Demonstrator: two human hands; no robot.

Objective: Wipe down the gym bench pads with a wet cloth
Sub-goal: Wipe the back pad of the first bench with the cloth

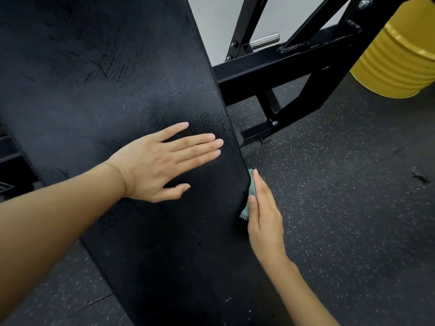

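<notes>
Head view: left hand [162, 161] spread flat on bench pad [113, 90]; right hand [264, 212] presses teal cloth [251, 184] against its side.

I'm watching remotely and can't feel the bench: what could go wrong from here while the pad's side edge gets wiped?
1. The cloth is mostly hidden between the right hand and the side edge of the bench pad, so it could slip down to the speckled floor.
2. The left hand lies flat on a streaked, apparently wet surface and might slide.
3. Wiping further up brings the right hand near the black frame and its bolts.
</notes>
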